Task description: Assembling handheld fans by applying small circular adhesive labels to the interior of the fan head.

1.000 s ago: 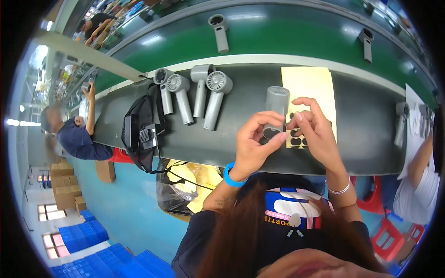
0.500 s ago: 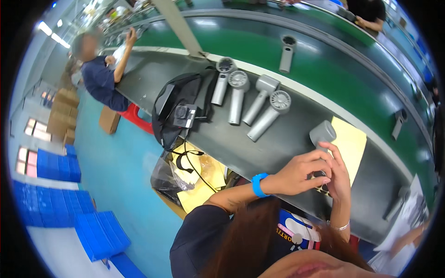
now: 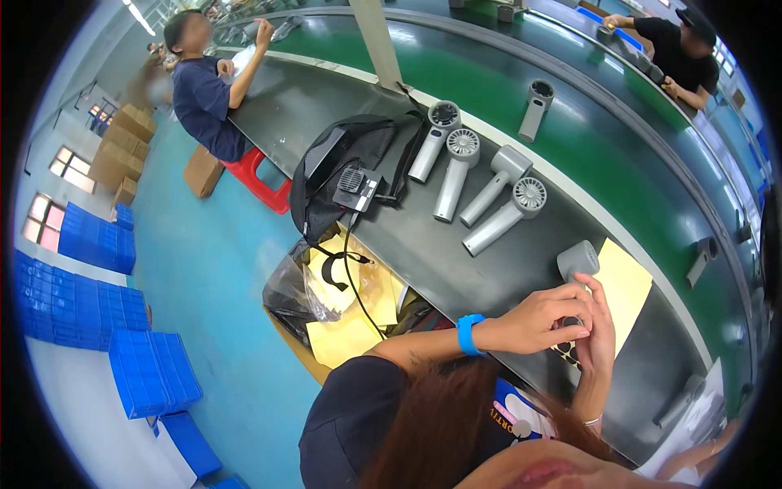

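My left hand [image 3: 546, 321], with a blue band on its wrist, has its fingers curled inward in a pinch. My right hand [image 3: 599, 336] meets it at the fingertips, its fingers bent and a thin bracelet at its wrist. Whatever is between them is too small or hidden to make out. Just beyond the fingertips is a grey handheld fan [image 3: 577, 259], its round head showing and its handle hidden by my hands. Below my hands, a sheet with black round shapes [image 3: 568, 353] shows in part. A yellow paper sheet [image 3: 626, 287] lies beside the fan.
Several grey handheld fans [image 3: 498, 222] lie on the dark table left of my hands. Past them sit a black backpack [image 3: 332, 155] and a small dark device with a cable [image 3: 357, 189]. An open box [image 3: 287, 330] holds yellow papers. A green conveyor [image 3: 586, 151] carries more fans; co-workers sit farther off.
The view has shifted, so the table and fans appear lower and more to the right. My hands stay together by the same fan, with the left fingers closing slightly toward the right hand.
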The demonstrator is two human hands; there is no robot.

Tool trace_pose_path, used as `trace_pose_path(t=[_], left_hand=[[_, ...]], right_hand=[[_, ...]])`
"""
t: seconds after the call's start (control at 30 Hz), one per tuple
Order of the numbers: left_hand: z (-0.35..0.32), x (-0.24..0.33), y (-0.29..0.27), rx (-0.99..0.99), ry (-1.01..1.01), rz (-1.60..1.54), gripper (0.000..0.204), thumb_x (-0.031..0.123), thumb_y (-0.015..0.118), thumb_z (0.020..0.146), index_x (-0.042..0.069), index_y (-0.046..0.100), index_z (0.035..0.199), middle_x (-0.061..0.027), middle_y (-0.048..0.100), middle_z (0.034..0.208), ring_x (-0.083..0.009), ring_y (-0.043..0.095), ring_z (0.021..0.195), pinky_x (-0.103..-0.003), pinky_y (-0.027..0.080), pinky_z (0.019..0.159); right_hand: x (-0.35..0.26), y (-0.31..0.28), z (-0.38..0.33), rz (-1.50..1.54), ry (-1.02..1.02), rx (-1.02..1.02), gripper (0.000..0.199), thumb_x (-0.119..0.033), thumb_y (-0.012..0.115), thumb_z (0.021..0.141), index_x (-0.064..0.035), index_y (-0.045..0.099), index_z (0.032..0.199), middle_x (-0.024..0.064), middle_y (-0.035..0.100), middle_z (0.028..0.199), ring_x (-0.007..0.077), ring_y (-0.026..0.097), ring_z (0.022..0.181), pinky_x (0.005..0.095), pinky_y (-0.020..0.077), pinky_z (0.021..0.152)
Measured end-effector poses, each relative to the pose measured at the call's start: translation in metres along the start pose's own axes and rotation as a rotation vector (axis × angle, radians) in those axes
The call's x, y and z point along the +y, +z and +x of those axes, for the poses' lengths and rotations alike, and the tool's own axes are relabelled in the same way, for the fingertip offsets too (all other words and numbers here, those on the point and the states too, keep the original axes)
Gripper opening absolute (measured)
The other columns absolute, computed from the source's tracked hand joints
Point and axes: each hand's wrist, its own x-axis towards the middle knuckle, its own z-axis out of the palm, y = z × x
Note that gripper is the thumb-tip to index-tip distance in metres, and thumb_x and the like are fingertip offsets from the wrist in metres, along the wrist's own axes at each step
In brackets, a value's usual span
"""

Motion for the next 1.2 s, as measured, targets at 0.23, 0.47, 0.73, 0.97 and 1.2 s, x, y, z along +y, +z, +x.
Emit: trace_pose_path(t=[0.23,0.47,0.73,0.97,1.2], left_hand=[[0.016,-0.003,-0.018,-0.055,0.402,0.251,0.029,0.005,0.063,0.080,0.006,0.061,0.109,-0.0090,0.052,0.116,-0.0221,0.058,0.091,-0.031,0.050,0.069],[0.094,-0.018,-0.119,0.082,0.206,0.470,0.030,0.006,0.062,0.078,0.003,0.060,0.107,-0.0133,0.058,0.111,-0.0238,0.057,0.102,-0.034,0.050,0.080],[0.194,-0.126,-0.241,0.202,-0.469,1.318,0.060,0.032,0.062,0.083,0.017,0.037,0.135,-0.0341,0.039,0.126,-0.0519,0.041,0.112,-0.054,0.034,0.098],[0.201,-0.156,-0.263,0.319,-0.318,1.179,0.058,0.017,0.066,0.077,0.008,0.035,0.124,-0.0298,0.056,0.099,-0.0469,0.057,0.087,-0.048,0.047,0.079],[0.207,-0.114,-0.250,0.648,-0.503,0.065,0.068,0.001,0.060,0.080,0.006,0.019,0.135,-0.0293,0.055,0.108,-0.0378,0.063,0.088,-0.049,0.053,0.077]], right_hand=[[-0.026,-0.007,0.010,-0.151,-0.038,0.002,0.031,-0.014,0.048,0.093,-0.0031,0.050,0.121,-0.0066,0.040,0.071,0.0001,0.036,0.061,0.0151,0.0291,0.054],[-0.090,-0.056,0.089,-0.994,-0.222,0.150,0.025,-0.017,0.047,0.093,-0.0079,0.058,0.115,-0.0014,0.058,0.092,0.0046,0.054,0.081,0.0204,0.0432,0.067],[-0.098,-0.147,0.252,-1.795,-0.412,0.601,0.030,-0.030,0.043,0.095,-0.0117,0.055,0.115,0.0199,0.056,0.102,0.0405,0.060,0.086,0.0469,0.0490,0.071],[-0.083,-0.136,0.258,-1.830,-0.223,0.534,0.042,-0.047,0.044,0.092,-0.0165,0.053,0.120,0.0196,0.053,0.108,0.0410,0.059,0.090,0.0480,0.0478,0.075],[-0.076,-0.128,0.246,-1.866,-0.286,0.414,0.045,-0.045,0.048,0.091,-0.0146,0.050,0.124,0.0201,0.050,0.110,0.0399,0.057,0.095,0.0472,0.0478,0.077]])
